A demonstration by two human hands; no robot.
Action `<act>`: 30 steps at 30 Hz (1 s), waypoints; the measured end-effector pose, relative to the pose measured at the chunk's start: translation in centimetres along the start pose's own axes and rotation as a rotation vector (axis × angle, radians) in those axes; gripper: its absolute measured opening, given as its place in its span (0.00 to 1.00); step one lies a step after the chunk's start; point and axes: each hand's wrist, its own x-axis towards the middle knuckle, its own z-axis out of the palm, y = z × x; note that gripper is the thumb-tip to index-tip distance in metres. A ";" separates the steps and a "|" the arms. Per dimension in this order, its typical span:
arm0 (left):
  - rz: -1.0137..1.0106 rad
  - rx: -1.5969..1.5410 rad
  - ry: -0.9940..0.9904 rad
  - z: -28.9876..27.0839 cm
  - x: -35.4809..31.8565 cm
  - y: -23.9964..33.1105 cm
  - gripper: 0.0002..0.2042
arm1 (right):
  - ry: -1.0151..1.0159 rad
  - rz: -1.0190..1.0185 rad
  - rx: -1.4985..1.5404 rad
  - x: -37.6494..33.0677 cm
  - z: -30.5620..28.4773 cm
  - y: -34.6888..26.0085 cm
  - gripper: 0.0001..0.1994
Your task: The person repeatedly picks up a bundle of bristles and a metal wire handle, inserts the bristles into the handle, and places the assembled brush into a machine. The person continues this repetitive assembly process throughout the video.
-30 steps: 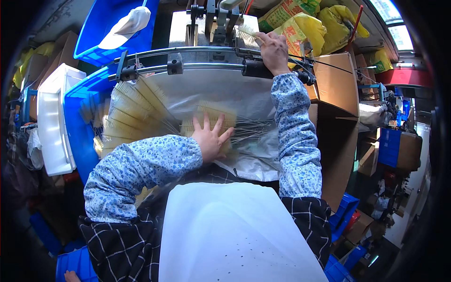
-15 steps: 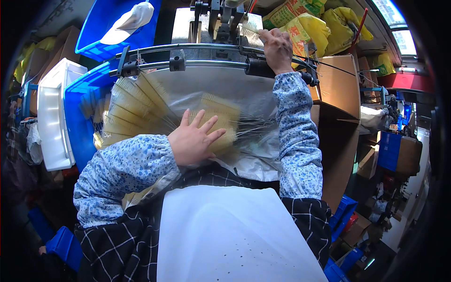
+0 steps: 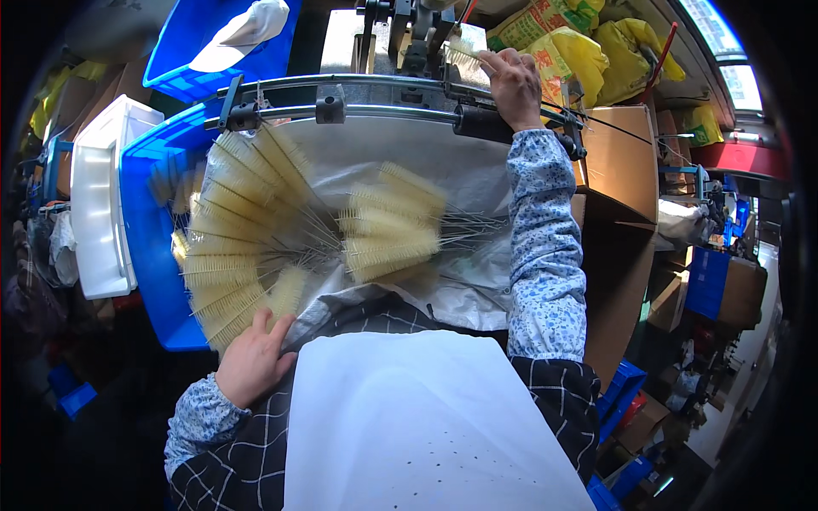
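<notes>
Pale-yellow bristle brushes (image 3: 256, 247) fanning at nine o'clock, left hand (image 3: 251, 362) withdrawn from centre, fingers loose against them; right hand (image 3: 511, 81) at one o'clock pinching a brush (image 3: 464, 58) at the machine (image 3: 409, 34).

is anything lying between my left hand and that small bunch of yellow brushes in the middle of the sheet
Nothing solid does. The left hand touches the fanned brushes at their lower edge; only bare white sheet and thin wire stems separate it from the middle bunch.

left hand (image 3: 251, 362) low, right hand (image 3: 511, 81) outstretched
</notes>
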 end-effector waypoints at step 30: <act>0.428 -0.464 0.517 -2.8 1.2 -0.5 0.10 | -0.010 0.310 0.155 -1.7 0.0 2.0 0.18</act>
